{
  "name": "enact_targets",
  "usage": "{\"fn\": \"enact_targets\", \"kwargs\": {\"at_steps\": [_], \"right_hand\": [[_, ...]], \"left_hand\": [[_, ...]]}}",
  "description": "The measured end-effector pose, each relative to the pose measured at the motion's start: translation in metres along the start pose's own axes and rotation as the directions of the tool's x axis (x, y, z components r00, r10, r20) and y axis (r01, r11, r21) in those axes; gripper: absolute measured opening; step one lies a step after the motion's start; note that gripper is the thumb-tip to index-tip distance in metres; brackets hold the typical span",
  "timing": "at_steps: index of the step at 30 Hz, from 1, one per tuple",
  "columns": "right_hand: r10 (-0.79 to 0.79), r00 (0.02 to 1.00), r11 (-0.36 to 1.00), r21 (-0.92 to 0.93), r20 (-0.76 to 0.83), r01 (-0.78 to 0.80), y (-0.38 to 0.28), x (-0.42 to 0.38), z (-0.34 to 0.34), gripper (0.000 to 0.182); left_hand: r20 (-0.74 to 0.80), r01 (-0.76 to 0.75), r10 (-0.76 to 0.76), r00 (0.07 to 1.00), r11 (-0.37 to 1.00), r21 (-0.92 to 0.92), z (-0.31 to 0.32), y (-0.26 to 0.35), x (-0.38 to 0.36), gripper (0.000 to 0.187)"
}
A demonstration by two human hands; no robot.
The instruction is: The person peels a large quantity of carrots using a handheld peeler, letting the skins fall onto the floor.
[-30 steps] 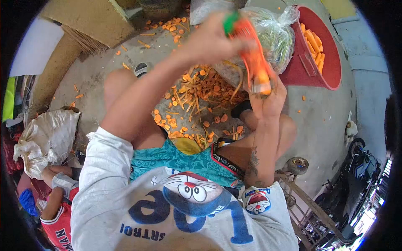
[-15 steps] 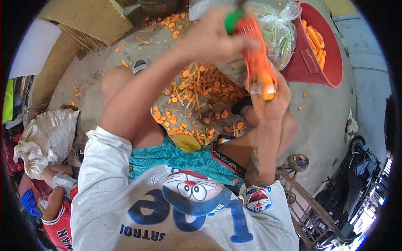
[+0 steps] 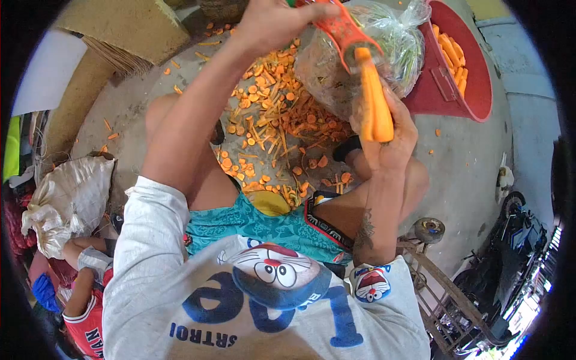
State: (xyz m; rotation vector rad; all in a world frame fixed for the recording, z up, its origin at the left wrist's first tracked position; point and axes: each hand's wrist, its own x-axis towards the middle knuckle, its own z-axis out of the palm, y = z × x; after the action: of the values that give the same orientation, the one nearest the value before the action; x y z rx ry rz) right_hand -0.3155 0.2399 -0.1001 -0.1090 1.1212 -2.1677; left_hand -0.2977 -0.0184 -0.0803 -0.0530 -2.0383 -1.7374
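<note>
1. The pile of carrot scraps (image 3: pixel 270 129) spreads wide on the concrete floor (image 3: pixel 462 162), in front of you.
2. The red tub (image 3: pixel 429 99) stands at upper right, with peeled carrots (image 3: pixel 450 54) inside it.
3. The clear plastic bag (image 3: pixel 327 75) is just beside the tub; some green stuff shows through it.
4. Your right hand (image 3: pixel 397 141) is closed around the carrot; your left hand (image 3: pixel 276 24) grips the handle of the peeler, partly cut by the picture edge.
5. The carrot (image 3: pixel 378 114) lies along your right palm, thick end near the wrist, thin end at the peeler. I judge it light and stiff, probably slippery where the flesh is wet; the thick end gives the safer hold, and the thin tip could snap.
6. The orange peeler (image 3: pixel 345 27) meets the tip; blade contact I cannot tell.
</note>
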Motion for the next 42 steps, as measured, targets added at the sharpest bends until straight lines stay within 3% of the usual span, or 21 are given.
{"fn": "enact_targets", "kwargs": {"at_steps": [1,2,4,8,10,14,16,17,19,21,23,24,26,28,30,32,33,35,38,40,42], "right_hand": [[-0.002,0.989,0.998,-0.068,-0.148,-0.008,0.000,0.000,0.009,0.045],[-0.005,0.990,0.998,-0.067,-0.140,-0.004,-0.001,0.002,0.005,0.045],[0.034,0.993,0.999,-0.036,0.111,-0.030,-0.002,0.004,-0.006,0.047],[0.025,0.996,0.998,-0.064,0.085,-0.019,-0.001,0.008,-0.010,0.048],[0.047,0.998,0.996,-0.073,0.038,-0.044,-0.002,0.006,-0.006,0.050],[0.026,0.996,0.999,-0.038,0.090,-0.022,-0.002,0.003,-0.012,0.051],[0.040,0.984,0.997,-0.075,0.171,-0.027,-0.002,0.002,-0.017,0.051],[0.036,0.985,0.997,-0.074,0.170,-0.024,-0.001,0.001,-0.016,0.051],[0.033,0.997,0.999,-0.031,0.070,-0.031,0.000,0.003,-0.012,0.051],[0.037,0.996,0.999,-0.001,0.086,-0.037,0.001,0.008,-0.022,0.050],[0.042,0.994,0.999,0.029,0.096,-0.045,0.003,0.008,-0.018,0.050],[-0.018,0.997,0.999,-0.035,-0.076,0.015,0.004,0.004,-0.002,0.046],[-0.079,0.966,0.992,-0.112,-0.247,0.053,0.005,0.000,0.002,0.042],[0.038,0.999,0.999,-0.015,-0.009,-0.038,0.000,0.001,-0.006,0.041],[0.052,0.998,0.998,-0.019,0.029,-0.052,-0.002,0.000,-0.005,0.040],[0.058,0.996,0.998,-0.025,0.069,-0.056,-0.002,0.003,-0.006,0.040],[0.047,0.997,0.999,-0.009,0.053,-0.046,0.001,0.006,-0.010,0.040],[0.039,0.999,0.999,0.010,0.025,-0.040,0.003,0.007,-0.008,0.040],[-0.058,0.972,0.995,-0.087,-0.226,0.040,0.003,0.002,0.003,0.040],[0.050,0.992,0.998,-0.039,0.116,-0.046,-0.004,0.001,-0.006,0.040],[0.063,0.988,0.998,0.002,0.144,-0.064,-0.005,0.000,-0.006,0.040]], "left_hand": [[0.000,-0.004,0.004,1.000,1.000,0.003,-0.002,-0.008,0.004,0.025],[-0.045,-0.023,0.023,0.999,1.000,0.000,-0.003,-0.015,0.006,0.026],[-0.098,0.010,-0.016,0.995,0.998,-0.060,0.000,-0.021,0.007,0.031],[-0.163,0.078,-0.099,0.982,0.988,-0.132,0.019,-0.017,-0.002,0.032],[-0.225,0.288,-0.298,0.928,0.955,-0.075,0.028,-0.008,-0.009,0.030],[-0.100,0.338,-0.344,0.933,0.938,-0.075,0.013,-0.007,-0.002,0.024],[-0.248,0.136,-0.171,0.953,0.979,-0.153,0.002,-0.020,0.010,0.018],[-0.245,0.134,-0.169,0.955,0.979,-0.152,0.002,-0.023,0.010,0.018],[-0.270,0.221,-0.312,0.911,0.921,-0.321,0.005,-0.016,0.010,0.013],[-0.215,0.318,-0.361,0.907,0.925,-0.209,0.024,-0.009,-0.010,0.014],[0.029,0.072,-0.071,0.997,0.997,-0.021,0.053,-0.002,-0.031,0.027],[0.032,0.076,-0.075,0.997,0.997,-0.026,0.054,-0.003,-0.030,0.027],[0.014,-0.056,0.057,0.998,0.996,-0.072,0.053,-0.003,-0.029,0.027],[-0.100,-0.034,0.027,0.995,0.996,-0.076,0.030,-0.009,-0.011,0.021],[-0.210,-0.023,0.007,0.978,0.997,-0.076,0.006,-0.028,0.000,0.015],[-0.219,0.182,-0.208,0.953,0.975,-0.130,-0.005,-0.059,-0.001,0.026],[-0.220,0.177,-0.202,0.954,0.976,-0.129,0.010,-0.043,-0.009,0.026],[-0.029,0.001,-0.003,1.000,0.995,-0.100,0.056,0.005,-0.038,0.026],[0.006,-0.001,0.002,1.000,0.999,-0.039,0.052,0.004,-0.034,0.029],[-0.108,0.016,-0.023,0.994,0.998,-0.067,0.020,-0.005,-0.012,0.022],[-0.215,0.014,-0.032,0.976,0.996,-0.086,0.008,-0.007,-0.005,0.016]]}}
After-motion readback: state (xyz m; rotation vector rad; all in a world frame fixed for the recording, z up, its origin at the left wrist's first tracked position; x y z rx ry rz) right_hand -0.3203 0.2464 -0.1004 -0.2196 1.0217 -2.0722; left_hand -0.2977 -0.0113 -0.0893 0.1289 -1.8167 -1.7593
